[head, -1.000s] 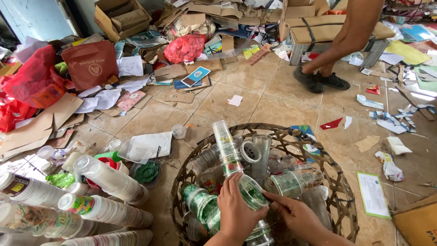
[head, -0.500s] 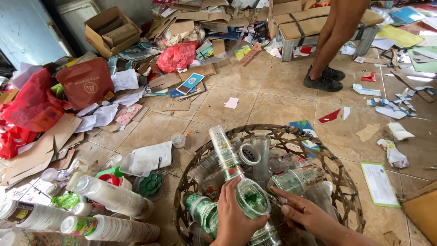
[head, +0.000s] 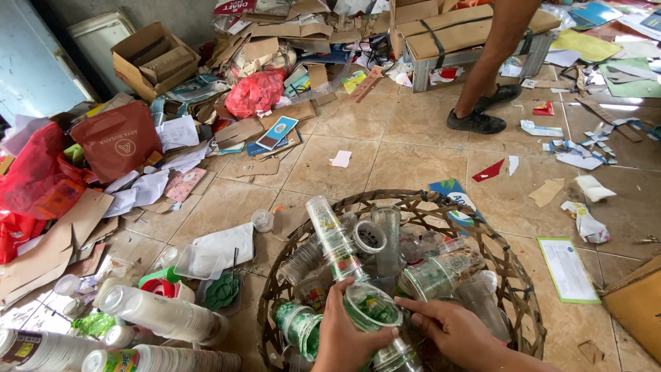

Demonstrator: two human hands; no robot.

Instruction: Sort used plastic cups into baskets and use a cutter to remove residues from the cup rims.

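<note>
A round woven basket (head: 513, 265) sits on the tiled floor in front of me, filled with clear plastic cups. My left hand (head: 348, 331) grips a long stack of nested clear cups (head: 337, 248) near its lower end; the stack tilts up and away to the left. My right hand (head: 451, 329) rests its fingers against the rim of the cup at the stack's near end (head: 372, 308). Other cup stacks (head: 434, 272) lie inside the basket beside my hands.
Stacks of white cups (head: 162, 313) lie on the floor at the lower left. Cardboard boxes (head: 148, 58), red bags (head: 255, 91) and loose paper cover the far floor. Another person's leg and black shoes (head: 482, 117) stand by a crate at the back.
The view has tilted and moved closer. My hands stay on the cup stack in the basket, and the other person has stepped slightly.
</note>
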